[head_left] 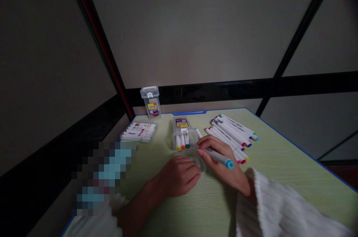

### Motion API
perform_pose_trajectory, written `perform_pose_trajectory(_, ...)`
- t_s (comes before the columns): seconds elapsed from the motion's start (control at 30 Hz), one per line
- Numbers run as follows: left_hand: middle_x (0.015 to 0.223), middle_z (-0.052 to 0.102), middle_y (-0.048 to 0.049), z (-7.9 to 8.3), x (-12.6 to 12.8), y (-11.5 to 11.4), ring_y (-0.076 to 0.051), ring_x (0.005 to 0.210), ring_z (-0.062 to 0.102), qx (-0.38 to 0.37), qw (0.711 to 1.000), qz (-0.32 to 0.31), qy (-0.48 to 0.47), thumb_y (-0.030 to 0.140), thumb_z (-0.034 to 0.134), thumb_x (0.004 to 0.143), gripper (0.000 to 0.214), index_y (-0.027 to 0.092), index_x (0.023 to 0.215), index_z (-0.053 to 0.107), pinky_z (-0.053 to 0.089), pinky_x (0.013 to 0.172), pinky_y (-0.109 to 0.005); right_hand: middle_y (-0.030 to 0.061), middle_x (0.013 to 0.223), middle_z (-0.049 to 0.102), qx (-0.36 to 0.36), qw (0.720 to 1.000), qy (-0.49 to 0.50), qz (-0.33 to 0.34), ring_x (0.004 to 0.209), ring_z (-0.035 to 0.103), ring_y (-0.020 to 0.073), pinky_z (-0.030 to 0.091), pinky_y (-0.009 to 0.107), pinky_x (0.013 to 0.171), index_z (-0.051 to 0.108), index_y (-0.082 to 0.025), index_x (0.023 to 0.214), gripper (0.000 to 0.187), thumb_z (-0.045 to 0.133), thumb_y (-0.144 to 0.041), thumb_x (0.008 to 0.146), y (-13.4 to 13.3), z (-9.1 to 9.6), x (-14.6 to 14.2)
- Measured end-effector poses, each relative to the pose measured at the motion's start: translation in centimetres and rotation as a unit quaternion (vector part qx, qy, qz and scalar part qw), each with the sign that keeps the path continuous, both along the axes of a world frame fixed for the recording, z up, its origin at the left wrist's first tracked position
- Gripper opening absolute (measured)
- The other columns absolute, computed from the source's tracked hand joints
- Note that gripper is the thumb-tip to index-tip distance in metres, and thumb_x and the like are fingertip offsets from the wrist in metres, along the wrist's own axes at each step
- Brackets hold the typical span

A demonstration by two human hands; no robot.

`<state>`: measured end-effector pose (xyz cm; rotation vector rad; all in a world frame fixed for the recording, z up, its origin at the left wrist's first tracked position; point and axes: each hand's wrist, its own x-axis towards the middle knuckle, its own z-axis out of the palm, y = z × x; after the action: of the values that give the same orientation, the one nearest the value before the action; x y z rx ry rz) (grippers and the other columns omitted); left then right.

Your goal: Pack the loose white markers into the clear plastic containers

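Observation:
My right hand (219, 158) pinches a white marker (216, 155) with a light-blue end pointing toward me. The marker's far end is close to the mouth of a clear plastic box (181, 123) lying on its side. Inside the box mouth sit three markers (182, 142) with yellow, orange and dark green ends. The box's lid (201, 164) is folded open toward me, and the curled fingers of my left hand (179, 175) rest closed on it, hiding part of it. Just right of the box, several loose white markers (229, 132) lie in a fanned pile.
A second clear box (151, 102), lidded, stands upright at the table's back left. In front of it lies a flat clear case of markers (140, 131). The pale green table (279, 170) has a blue edge, with panelled walls behind. A pixelated patch covers the left side.

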<state>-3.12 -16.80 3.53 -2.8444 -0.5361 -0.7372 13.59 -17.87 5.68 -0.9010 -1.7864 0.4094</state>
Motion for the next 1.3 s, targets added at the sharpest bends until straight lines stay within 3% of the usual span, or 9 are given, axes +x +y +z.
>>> perform_pose_trajectory(0.17, 0.062, 0.056, -0.0005, 0.00, 0.02, 0.02, -0.012, 0.059, 0.052, 0.009, 1.000, -0.003, -0.007, 0.019, 0.041, 0.084, 0.018, 0.015, 0.070, 0.052, 0.041, 0.060, -0.025, 0.0051, 0.084, 0.055, 0.025, 1.000, -0.003, 0.006, 0.084, 0.053, 0.0185, 0.043, 0.032, 0.072, 0.056, -0.019, 0.080, 0.005, 0.053, -0.023, 0.081, 0.12, -0.13, 0.14)
perform_pose_trajectory(0.53, 0.066, 0.060, -0.0042, -0.39, -0.05, 0.04, -0.015, 0.066, 0.057, -0.003, 1.000, 0.005, -0.009, 0.019, 0.039, 0.084, 0.021, 0.015, 0.071, 0.054, 0.046, 0.065, -0.027, 0.0069, 0.093, 0.055, -0.031, 0.994, -0.062, 0.086, 0.089, 0.052, 0.0186, 0.045, 0.033, 0.077, 0.057, -0.020, 0.098, 0.019, 0.048, -0.014, 0.082, 0.02, -0.27, -0.08)
perform_pose_trajectory(0.77, 0.065, 0.060, -0.0036, -0.36, -0.06, 0.03, -0.014, 0.064, 0.056, 0.016, 1.000, 0.001, -0.022, 0.019, 0.040, 0.083, 0.020, 0.015, 0.071, 0.055, 0.046, 0.064, -0.027, 0.0064, 0.095, 0.053, -0.037, 0.994, -0.072, 0.075, 0.092, 0.053, 0.0182, 0.045, 0.032, 0.080, 0.056, -0.020, 0.102, 0.023, 0.049, -0.014, 0.081, 0.02, -0.38, -0.19)
perform_pose_trajectory(1.03, 0.058, 0.056, -0.0020, -0.14, 0.13, -0.01, -0.014, 0.057, 0.052, 0.043, 0.998, -0.007, -0.036, 0.018, 0.039, 0.083, 0.020, 0.014, 0.070, 0.054, 0.042, 0.056, -0.027, 0.0108, 0.104, 0.052, 0.019, 0.985, -0.148, 0.086, 0.098, 0.050, 0.0215, 0.044, 0.036, 0.084, 0.045, -0.017, 0.112, 0.029, 0.043, -0.023, 0.084, -0.22, -0.59, 0.22)
perform_pose_trajectory(1.3, 0.061, 0.058, -0.0019, -0.37, 0.08, -0.04, -0.013, 0.058, 0.053, 0.050, 0.998, -0.002, -0.034, 0.019, 0.040, 0.084, 0.020, 0.015, 0.069, 0.053, 0.045, 0.060, -0.027, 0.0087, 0.092, 0.052, 0.090, 0.982, -0.155, 0.051, 0.085, 0.054, 0.0198, 0.048, 0.033, 0.070, 0.051, -0.018, 0.105, 0.023, 0.040, -0.021, 0.085, -0.38, -0.88, 0.32)
